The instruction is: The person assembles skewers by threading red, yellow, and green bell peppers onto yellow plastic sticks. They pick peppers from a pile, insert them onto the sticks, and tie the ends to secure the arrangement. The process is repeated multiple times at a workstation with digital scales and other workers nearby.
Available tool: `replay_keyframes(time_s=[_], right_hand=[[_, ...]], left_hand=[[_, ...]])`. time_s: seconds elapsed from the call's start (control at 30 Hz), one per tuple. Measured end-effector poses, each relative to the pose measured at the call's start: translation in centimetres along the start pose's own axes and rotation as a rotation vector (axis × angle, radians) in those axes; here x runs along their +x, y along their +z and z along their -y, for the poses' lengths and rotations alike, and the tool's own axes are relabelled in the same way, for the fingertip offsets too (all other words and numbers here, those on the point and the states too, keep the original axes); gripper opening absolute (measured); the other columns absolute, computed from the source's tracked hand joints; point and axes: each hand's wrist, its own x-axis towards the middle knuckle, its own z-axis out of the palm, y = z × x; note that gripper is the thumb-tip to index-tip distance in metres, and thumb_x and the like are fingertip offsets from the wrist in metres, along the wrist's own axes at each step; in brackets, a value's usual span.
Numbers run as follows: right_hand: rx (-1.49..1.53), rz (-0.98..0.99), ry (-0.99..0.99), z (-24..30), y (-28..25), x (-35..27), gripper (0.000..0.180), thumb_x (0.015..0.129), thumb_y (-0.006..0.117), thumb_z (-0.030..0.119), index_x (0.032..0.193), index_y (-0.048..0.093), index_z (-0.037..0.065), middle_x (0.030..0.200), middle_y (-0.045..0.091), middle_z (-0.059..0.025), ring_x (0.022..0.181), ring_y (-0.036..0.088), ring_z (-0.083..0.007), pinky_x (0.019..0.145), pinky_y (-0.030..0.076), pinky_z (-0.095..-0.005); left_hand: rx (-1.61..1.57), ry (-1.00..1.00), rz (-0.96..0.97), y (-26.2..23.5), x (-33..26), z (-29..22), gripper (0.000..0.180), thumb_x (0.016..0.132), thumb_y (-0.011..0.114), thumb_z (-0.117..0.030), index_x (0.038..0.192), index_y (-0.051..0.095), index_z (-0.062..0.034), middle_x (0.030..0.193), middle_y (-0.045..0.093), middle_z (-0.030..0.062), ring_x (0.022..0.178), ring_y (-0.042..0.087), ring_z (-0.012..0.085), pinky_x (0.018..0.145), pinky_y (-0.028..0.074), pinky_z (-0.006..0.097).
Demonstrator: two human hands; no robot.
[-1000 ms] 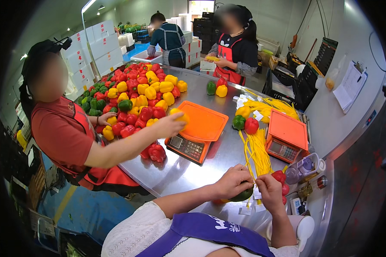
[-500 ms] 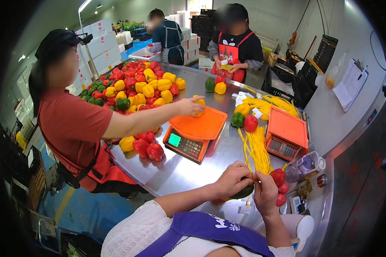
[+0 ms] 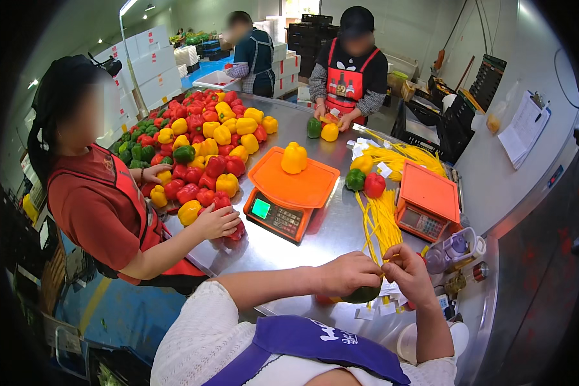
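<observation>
My left hand (image 3: 352, 275) is closed, fingertips pinched on a thin yellow tie (image 3: 384, 271). Opposite it, my right hand (image 3: 407, 273) pinches at the same tie, thumb and index finger together. A dark green bell pepper (image 3: 363, 294) lies under my left hand, partly covered by it; a bit of red shows beside it. Just beyond my hands, a bundle of flat yellow ties (image 3: 383, 222) stretches over the steel table. White paper tags (image 3: 387, 302) lie close by. A red pepper (image 3: 374, 185) and a green pepper (image 3: 354, 180) sit at the bundle's far end.
An orange scale (image 3: 283, 204) bears a yellow pepper (image 3: 294, 158); another orange scale (image 3: 426, 199) stands right. Mixed peppers (image 3: 199, 138) heap up at left, beside a person in red (image 3: 103, 193). Across the table is another person (image 3: 349, 74). A bottle rack (image 3: 460, 249) lines the right edge.
The left person's hand has left the yellow pepper on the scale; both hands are now at the heap. The far person's hands have lowered to the table peppers. My right hand shifted slightly right.
</observation>
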Motion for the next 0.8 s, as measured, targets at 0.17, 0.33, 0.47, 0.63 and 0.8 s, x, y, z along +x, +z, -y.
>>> replay_keyframes(time_s=[0.17,0.33,0.47,0.63,0.8], right_hand=[[0.064,0.066,0.006,0.7,0.4,0.4,0.010,0.091,0.065,0.005,0.097,0.057,0.001,0.082,0.060,0.0009,0.071,0.058,-0.0062,0.064,0.047,-0.0196],[-0.011,0.026,-0.027,-0.7,-0.2,1.1,0.012,0.089,0.067,0.003,0.097,0.058,0.002,0.089,0.060,0.0007,0.078,0.057,-0.0057,0.068,0.047,-0.0198],[0.221,0.045,-0.021,-3.6,0.7,2.1,0.015,0.087,0.069,0.004,0.098,0.059,0.003,0.090,0.061,0.0008,0.079,0.057,-0.0057,0.070,0.047,-0.0200],[0.391,-0.059,-0.081,-5.8,2.0,1.7,0.018,0.085,0.072,0.005,0.096,0.058,0.004,0.087,0.064,-0.0009,0.077,0.060,-0.0077,0.071,0.049,-0.0212],[0.349,-0.198,-0.112,-6.3,2.9,1.3,0.018,0.086,0.072,0.004,0.096,0.057,0.004,0.086,0.062,-0.0008,0.077,0.059,-0.0069,0.069,0.048,-0.0201]], left_hand=[[0.266,0.113,0.194,-1.7,0.5,0.4,0.017,0.079,0.059,-0.015,0.095,0.059,-0.0093,0.087,0.055,0.0061,0.083,0.060,0.0237,0.069,0.049,0.035],[0.500,0.260,0.105,-3.8,2.1,-0.3,0.014,0.070,0.062,-0.018,0.082,0.060,-0.0105,0.077,0.049,0.0022,0.071,0.054,0.0153,0.059,0.041,0.029],[0.427,0.272,0.207,-3.7,3.0,-0.3,0.015,0.068,0.065,-0.021,0.077,0.061,-0.0101,0.077,0.052,0.0015,0.073,0.056,0.0166,0.059,0.042,0.031],[0.173,-0.262,0.438,-3.1,3.5,-0.7,0.021,0.066,0.066,-0.022,0.080,0.068,-0.0061,0.072,0.061,0.0073,0.065,0.062,0.0239,0.056,0.047,0.039],[-0.220,-0.763,0.495,-3.5,4.1,0.7,0.021,0.070,0.068,-0.020,0.082,0.072,-0.0032,0.068,0.067,0.0109,0.063,0.065,0.0228,0.059,0.051,0.036]])
